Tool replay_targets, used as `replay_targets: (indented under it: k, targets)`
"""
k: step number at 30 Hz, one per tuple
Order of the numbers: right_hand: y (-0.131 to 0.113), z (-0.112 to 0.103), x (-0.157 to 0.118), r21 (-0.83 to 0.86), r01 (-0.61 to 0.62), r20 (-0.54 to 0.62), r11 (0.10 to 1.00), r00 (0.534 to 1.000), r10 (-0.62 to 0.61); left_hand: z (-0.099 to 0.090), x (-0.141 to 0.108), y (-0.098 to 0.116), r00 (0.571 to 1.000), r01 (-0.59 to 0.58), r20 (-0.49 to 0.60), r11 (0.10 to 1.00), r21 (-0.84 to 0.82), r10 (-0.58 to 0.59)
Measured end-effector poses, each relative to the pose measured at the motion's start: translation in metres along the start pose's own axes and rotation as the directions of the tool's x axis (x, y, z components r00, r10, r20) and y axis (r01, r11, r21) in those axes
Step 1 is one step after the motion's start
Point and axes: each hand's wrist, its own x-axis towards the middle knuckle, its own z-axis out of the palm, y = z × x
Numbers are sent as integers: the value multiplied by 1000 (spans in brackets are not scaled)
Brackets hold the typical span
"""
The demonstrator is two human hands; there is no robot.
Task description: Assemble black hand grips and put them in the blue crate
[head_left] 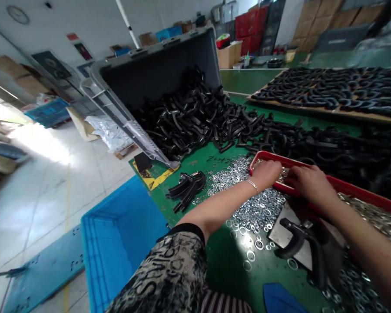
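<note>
My left hand point(268, 174) reaches into the long red tray point(352, 190), its fingers bent down among small brassy metal pieces point(283, 174). Beside it, my right hand point(310, 180) is at the same tray with its fingers curled together. Both hands look closed, but what their fingertips hold is hidden. Many loose silvery washers point(260, 208) lie on the green table point(224, 265) below my left forearm. In front of my right forearm, black curved parts point(299, 243) rest on a metal block point(282, 226).
A tipped grey crate point(124, 115) spills black curved parts point(195, 115) across the table. A small bunch of black parts point(187, 189) lies left of the washers. A blue bin point(117, 230) stands beside the table. Rows of black parts point(332, 87) cover a board at the back right.
</note>
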Motion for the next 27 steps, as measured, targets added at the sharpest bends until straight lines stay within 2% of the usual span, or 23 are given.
replay_targets:
  k: [3,6,8,10,12,14,17,19,21,22,24,25,26,27]
  targets:
    - [-13,-7,-2,4,1,-43,1000,999,0,3,-1,-2,1000,12,-29,1000,-22,-13]
    - [-30,-19,-3,158,-35,-27,987,999,40,7,0,-7,998,30,-55,999,-45,-32]
    - [-41,-32,-10,253,-135,-47,958,987,151,8,0,-10,997,26,-66,997,-78,-31]
    - [-51,-48,-25,392,-280,-100,876,934,344,7,-1,-10,997,13,-74,992,-128,-22]
    - [-59,-65,-51,585,-366,-109,724,849,517,6,-2,-10,997,13,-78,982,-190,-28]
    - [-66,-80,-85,702,-373,-68,606,812,579,7,0,-12,996,33,-74,968,-250,-54]
    - [-75,-93,-142,724,-436,10,534,781,625,10,7,-15,994,42,-79,946,-321,-71]
    - [-79,-97,-175,734,-477,24,483,729,684,9,10,-15,990,43,-106,916,-398,-92]
    - [-81,-100,-198,800,-453,19,393,675,738,3,7,-12,980,34,-148,848,-530,-132]
    - [-82,-100,-206,841,-419,25,343,663,748,-2,2,-9,974,23,-167,794,-607,-156]
    - [-83,-99,-213,883,-378,62,278,681,729,-11,-14,-2,966,-6,-179,676,-737,-187]
    - [-84,-97,-214,874,-388,83,292,712,698,-15,-25,2,969,-9,-160,625,-781,-187]
    - [-85,-95,-213,840,-411,93,355,752,652,-18,-38,6,977,4,-122,584,-812,-177]
    - [-87,-92,-211,775,-434,93,459,797,596,-20,-52,11,985,36,-63,555,-831,-159]
